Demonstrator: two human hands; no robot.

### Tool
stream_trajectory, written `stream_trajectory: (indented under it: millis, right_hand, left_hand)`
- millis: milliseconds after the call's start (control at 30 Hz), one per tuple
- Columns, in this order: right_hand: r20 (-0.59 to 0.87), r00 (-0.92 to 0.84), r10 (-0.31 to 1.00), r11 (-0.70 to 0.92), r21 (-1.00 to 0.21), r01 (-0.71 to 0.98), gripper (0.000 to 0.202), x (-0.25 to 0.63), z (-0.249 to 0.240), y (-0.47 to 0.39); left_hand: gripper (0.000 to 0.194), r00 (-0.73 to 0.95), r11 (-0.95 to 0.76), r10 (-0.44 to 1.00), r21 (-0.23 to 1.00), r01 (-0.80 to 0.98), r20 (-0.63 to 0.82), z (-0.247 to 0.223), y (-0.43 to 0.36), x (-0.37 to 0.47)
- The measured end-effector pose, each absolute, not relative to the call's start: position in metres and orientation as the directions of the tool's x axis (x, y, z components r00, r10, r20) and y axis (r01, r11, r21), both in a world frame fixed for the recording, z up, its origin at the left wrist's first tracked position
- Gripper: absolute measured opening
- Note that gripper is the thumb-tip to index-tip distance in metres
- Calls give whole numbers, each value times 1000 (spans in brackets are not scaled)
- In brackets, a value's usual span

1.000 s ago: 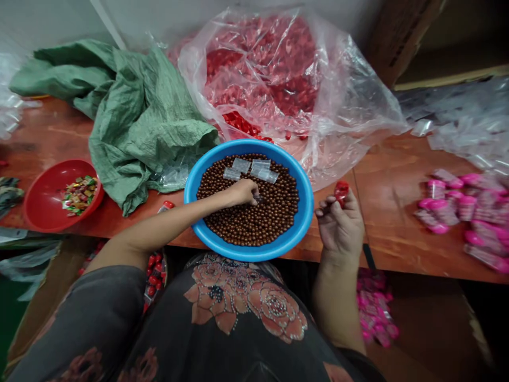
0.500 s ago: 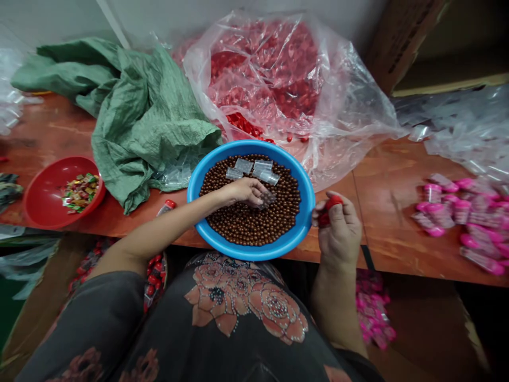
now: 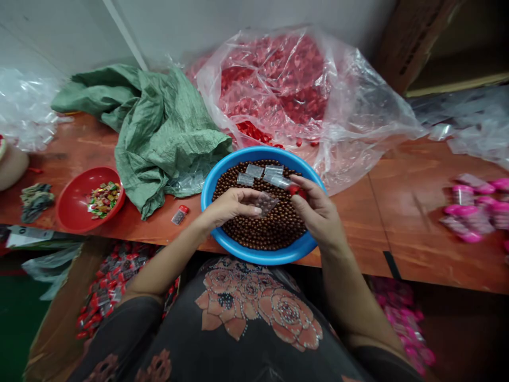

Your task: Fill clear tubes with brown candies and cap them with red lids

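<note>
My left hand (image 3: 234,207) is closed around a small clear plastic container (image 3: 267,203) over the blue basin (image 3: 207,192). Brown beads or balls (image 3: 258,233) fill the basin, and several clear containers (image 3: 254,171) lie on top of them. Between the fingers of my right hand (image 3: 318,209) is a red cap (image 3: 296,191), close to the right of the clear container and apart from it. What the clear container holds is too blurred to tell. A capped container (image 3: 180,215) with a red top lies on the table left of the basin.
A green woven sack (image 3: 159,127) lies behind left, a clear bag of red caps (image 3: 278,85) behind the basin. A red bowl (image 3: 66,207) of wrapped pieces stands left. Pink-capped containers (image 3: 469,209) lie right on the table (image 3: 358,223). Red-capped containers (image 3: 107,286) sit below its edge.
My right hand has moved left from outside the basin's right rim to over the beads, bringing the red cap near my left hand. My left hand has lifted its container slightly. The view has shifted.
</note>
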State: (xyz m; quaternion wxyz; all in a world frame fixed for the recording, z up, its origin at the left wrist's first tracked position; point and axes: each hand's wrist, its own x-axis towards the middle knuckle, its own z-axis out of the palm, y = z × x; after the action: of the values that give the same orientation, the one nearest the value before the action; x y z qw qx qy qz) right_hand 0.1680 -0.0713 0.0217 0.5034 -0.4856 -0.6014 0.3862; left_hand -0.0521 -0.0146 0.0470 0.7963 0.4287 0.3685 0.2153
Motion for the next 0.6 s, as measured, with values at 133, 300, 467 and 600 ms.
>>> stream_trajectory:
  millis: [133,300,467,600]
  right_hand:
    - [215,-258,942,272,-939,210,60,161,30,-66]
    - [206,-230,951,272,-911,311,50,168,31,-70]
    - [116,57,992,104,-977,184,37,158,32,-72]
    - [45,-59,997,58,-970,238,43,143,32,-74]
  left_hand:
    - [44,640,543,654,839,-27,-403,46,-20,-59]
    - [42,630,549,669,834,-60,-395,38,-23,-67]
    - [41,611,525,690,849,-55,-388,38,-28,-67]
    - [41,618,428,721,903,-42,-313,37,-34,-62]
